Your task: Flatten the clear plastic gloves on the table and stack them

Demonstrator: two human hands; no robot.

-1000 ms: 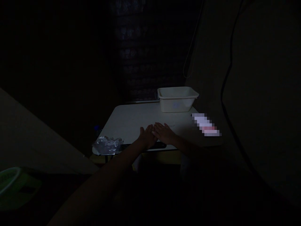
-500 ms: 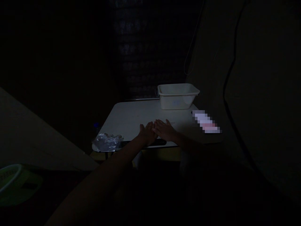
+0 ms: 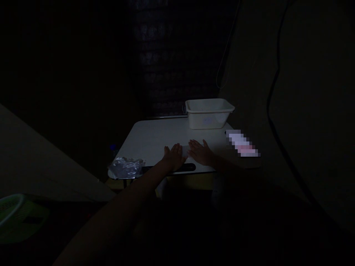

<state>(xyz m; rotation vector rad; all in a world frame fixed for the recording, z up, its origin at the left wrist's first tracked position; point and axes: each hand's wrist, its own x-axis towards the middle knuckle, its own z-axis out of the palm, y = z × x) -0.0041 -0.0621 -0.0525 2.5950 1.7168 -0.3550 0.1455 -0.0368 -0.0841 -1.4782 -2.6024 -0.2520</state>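
Observation:
My left hand [image 3: 174,157] lies flat, palm down, near the front edge of the white table [image 3: 155,136], its fingers stretched out and thumb apart. My right hand [image 3: 201,152] is also flat on the right, fingers extended. A narrow gap separates the two hands, with a pale patch between them that I cannot make out in the dim light. Below my left hand runs a dark slot [image 3: 188,167] along the table's front edge. Neither hand visibly holds anything.
A white plastic tub [image 3: 209,116] stands at the table's back right. A crumpled clear plastic bag [image 3: 126,168] lies at the front left corner, a blue-capped bottle [image 3: 113,147] behind it. A blurred-out flat item [image 3: 242,144] lies right. A green basket [image 3: 22,218] sits lower left.
My right hand has slid to the right, away from my left hand, so the fingertips that overlapped or touched are now apart. My left hand has hardly moved.

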